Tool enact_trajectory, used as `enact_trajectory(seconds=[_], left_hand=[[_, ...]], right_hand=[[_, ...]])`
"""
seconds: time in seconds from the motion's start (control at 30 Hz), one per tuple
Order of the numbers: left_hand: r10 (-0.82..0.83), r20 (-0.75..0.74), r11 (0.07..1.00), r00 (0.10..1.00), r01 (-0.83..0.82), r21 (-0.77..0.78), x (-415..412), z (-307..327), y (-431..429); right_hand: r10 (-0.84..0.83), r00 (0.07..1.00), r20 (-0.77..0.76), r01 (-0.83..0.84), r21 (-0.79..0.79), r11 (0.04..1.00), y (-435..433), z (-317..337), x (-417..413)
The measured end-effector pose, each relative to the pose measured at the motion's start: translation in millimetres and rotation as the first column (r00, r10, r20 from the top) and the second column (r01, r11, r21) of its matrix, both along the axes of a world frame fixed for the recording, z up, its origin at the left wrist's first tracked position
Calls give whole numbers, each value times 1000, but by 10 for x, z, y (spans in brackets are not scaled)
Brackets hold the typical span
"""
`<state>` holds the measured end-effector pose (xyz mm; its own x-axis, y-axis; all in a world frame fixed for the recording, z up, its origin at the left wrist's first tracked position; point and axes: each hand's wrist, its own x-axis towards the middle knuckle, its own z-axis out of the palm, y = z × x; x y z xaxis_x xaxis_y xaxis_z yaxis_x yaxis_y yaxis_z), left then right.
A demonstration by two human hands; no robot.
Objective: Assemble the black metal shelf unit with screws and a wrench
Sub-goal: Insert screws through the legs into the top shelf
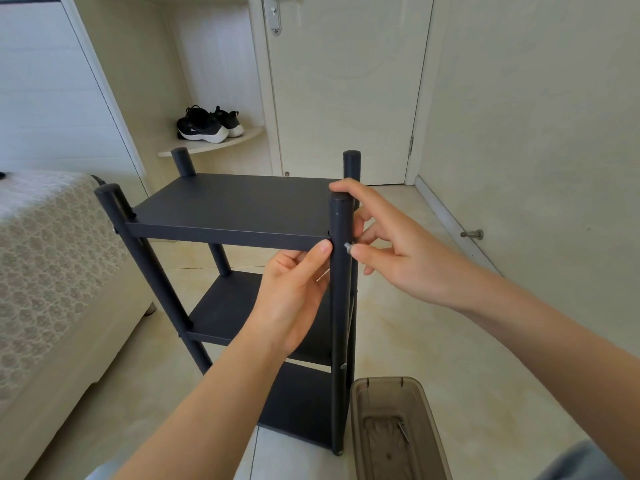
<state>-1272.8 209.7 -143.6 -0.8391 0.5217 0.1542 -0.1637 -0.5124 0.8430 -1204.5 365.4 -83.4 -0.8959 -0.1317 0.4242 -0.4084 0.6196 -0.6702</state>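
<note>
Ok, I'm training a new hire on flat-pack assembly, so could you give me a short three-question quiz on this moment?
1. True or false: the right hand pinches a screw at the front right post.
2. What does the left hand hold? A) the top shelf B) a hammer C) a drill
3. How many shelves does the shelf unit carry?
Key: 1 true; 2 A; 3 three.
</note>
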Motion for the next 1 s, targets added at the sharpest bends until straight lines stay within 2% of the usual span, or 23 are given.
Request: enact_trajectory(seconds=[0.13,0.53,0.63,0.77,0.9,1.0], left_hand=[[34,27,999,999,-34,-8,21,22,23],[-8,44,999,999,10,-43,-7,16,22],[-20,49,999,999,22,-39,-10,32,17],[13,26,999,1000,-12,-45,7,20,14],[92,-50,981,995,-99,-165,66,26,-17],[175,-223,900,959,-248,-358,134,63,-71]], right_hand=[[22,1000,11,-22,12,1000,13,-12,-6],[61,997,49,-58,-54,997,45,-31,-20],[37,999,36,-35,-67,997,50,-40,-10],[-53,998,-24,53,10,999,22,-86,-30],[-67,998,0,67,-4,998,4,-104,-41],[-85,996,1,85,-5,996,-10,-91,-34]])
